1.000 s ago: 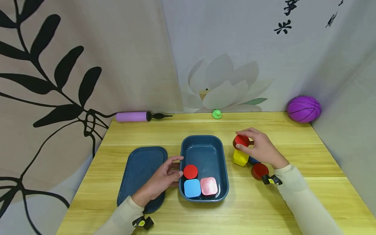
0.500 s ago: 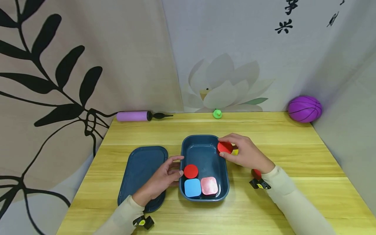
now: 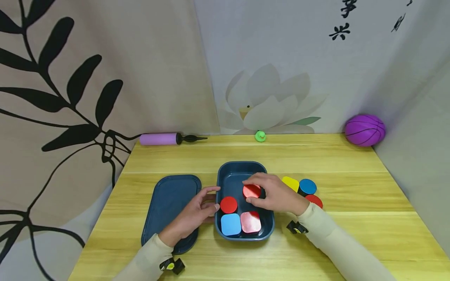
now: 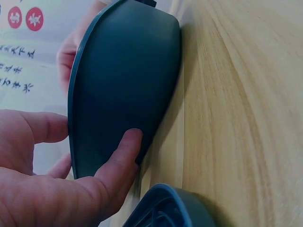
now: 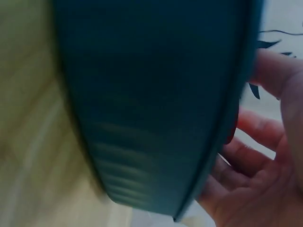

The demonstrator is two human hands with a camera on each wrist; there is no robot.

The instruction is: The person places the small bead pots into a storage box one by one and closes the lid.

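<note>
My right hand [image 3: 277, 192] pinches a red cylinder block [image 3: 251, 191] between thumb and fingers, over the inside of a dark blue rectangular box [image 3: 270, 224]. In the right wrist view, the box wall [image 5: 151, 104] hides most of that block. My left hand [image 3: 195, 212] holds the box's left rim; in the left wrist view, fingers [image 4: 120, 153] lie against its outer wall. Inside the box's near end sit another red cylinder block [image 3: 228, 205], a light blue square block [image 3: 231, 224] and a pink square block [image 3: 251, 222].
Right of the box stand a yellow block [image 3: 290, 182], a blue cylinder block [image 3: 308, 186] and a red block [image 3: 314, 201], partly behind my arm. A dark blue lid [image 3: 172, 199] lies left. Along the back are a purple pump [image 3: 158, 139], green duck [image 3: 260, 136] and purple ball [image 3: 365, 130].
My right hand has carried the red cylinder block left from above the yellow block, across the box's right rim, to over its inside. The left hand stays on the box.
</note>
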